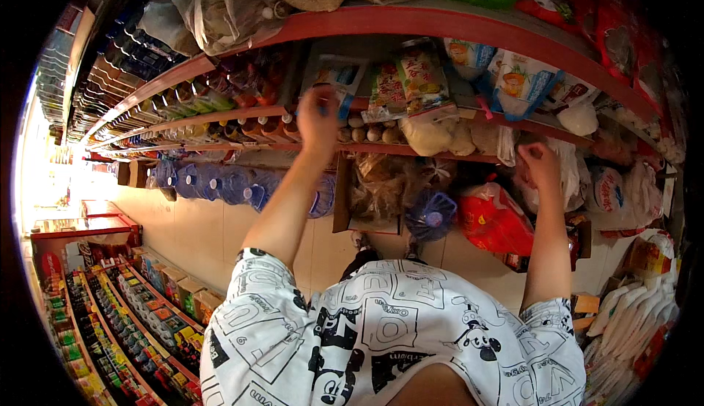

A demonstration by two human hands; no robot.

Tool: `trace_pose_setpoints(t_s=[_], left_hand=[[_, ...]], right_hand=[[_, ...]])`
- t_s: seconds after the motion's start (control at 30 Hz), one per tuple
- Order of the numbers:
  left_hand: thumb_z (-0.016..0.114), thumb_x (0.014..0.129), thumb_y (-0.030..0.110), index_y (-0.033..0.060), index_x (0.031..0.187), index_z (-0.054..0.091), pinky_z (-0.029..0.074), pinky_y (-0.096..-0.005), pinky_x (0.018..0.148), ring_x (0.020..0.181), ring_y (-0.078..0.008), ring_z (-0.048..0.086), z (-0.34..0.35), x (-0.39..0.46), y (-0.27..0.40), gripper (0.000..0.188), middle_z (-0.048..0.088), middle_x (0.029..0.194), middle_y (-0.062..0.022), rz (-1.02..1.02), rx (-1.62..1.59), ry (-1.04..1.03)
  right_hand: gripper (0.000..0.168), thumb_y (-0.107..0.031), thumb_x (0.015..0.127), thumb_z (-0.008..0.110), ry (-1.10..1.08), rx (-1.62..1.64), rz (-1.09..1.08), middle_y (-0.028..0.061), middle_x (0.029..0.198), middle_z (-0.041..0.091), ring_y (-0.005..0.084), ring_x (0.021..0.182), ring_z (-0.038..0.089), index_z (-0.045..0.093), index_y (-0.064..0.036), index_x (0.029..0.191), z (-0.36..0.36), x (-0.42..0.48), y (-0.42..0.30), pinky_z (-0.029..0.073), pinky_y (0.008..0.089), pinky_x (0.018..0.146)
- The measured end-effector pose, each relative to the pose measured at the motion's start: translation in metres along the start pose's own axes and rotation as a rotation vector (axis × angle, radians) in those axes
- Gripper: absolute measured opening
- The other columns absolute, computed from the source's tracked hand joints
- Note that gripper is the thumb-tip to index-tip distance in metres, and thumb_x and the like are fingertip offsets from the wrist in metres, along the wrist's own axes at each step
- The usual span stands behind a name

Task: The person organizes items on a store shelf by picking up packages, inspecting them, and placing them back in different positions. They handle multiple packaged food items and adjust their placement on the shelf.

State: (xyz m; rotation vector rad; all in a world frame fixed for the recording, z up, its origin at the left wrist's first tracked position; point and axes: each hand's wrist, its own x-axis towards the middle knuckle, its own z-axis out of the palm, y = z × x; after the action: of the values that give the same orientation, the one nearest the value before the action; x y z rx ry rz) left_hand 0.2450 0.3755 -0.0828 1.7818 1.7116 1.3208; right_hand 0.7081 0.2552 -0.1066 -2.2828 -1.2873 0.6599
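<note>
My left hand [319,114], blurred and with its fingers curled, is raised before the middle shelf. It partly covers a white and blue printed bag [338,73]; whether it touches the bag or holds anything is unclear. To the right of that bag, two printed food packets [421,73] stand side by side. My right hand [542,165] hovers by clear plastic bags [569,178] below the shelf edge, fingers loosely bent and a gap at the thumb. Nothing shows in its grasp. Blue and white pouches [522,84] lie on the shelf above it.
A red shelf edge [440,18] curves overhead. On the floor are large blue water bottles [220,183], a cardboard box [342,202] with plastic-wrapped goods, and a red bag [495,216]. Stacked white packs [627,307] lie at right. Another stocked shelf [126,318] stands at lower left.
</note>
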Motion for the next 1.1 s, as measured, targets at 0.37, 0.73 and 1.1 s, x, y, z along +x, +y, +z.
trace_pose_setpoints(t_s=[0.37,0.73,1.1], left_hand=[[0.07,0.075,0.064,0.0011,0.128,0.056,0.045,-0.0431,0.097,0.119,-0.034,0.054,0.021,0.137,-0.141,0.083,0.058,0.127,-0.0208,-0.461,0.562,-0.756],[0.079,0.079,0.043,0.0009,0.134,0.052,0.041,-0.0523,0.101,0.122,-0.0366,0.051,0.034,0.151,-0.122,0.074,0.05,0.136,-0.0232,-0.809,-0.022,-0.812],[0.071,0.088,0.016,-0.0011,0.119,0.056,0.06,-0.0463,0.078,0.094,-0.0305,0.068,-0.107,0.032,-0.055,0.038,0.065,0.11,-0.0178,-1.155,-0.855,-0.196]], right_hand=[[0.016,-0.015,0.088,0.072,-0.316,0.442,0.11,0.0048,0.081,0.069,0.0118,0.07,0.065,0.066,-0.001,0.095,0.087,-0.131,0.007,0.051,0.0269,0.062],[0.017,-0.013,0.09,0.069,-0.355,0.779,0.18,0.0052,0.086,0.067,0.01,0.072,0.063,0.063,0.0,0.098,0.134,-0.161,-0.026,0.05,0.0252,0.06],[0.032,-0.012,0.094,0.061,-0.713,1.133,0.162,0.0078,0.108,0.065,0.015,0.096,0.062,0.056,-0.003,0.124,0.177,-0.164,-0.144,0.051,0.0284,0.083]])
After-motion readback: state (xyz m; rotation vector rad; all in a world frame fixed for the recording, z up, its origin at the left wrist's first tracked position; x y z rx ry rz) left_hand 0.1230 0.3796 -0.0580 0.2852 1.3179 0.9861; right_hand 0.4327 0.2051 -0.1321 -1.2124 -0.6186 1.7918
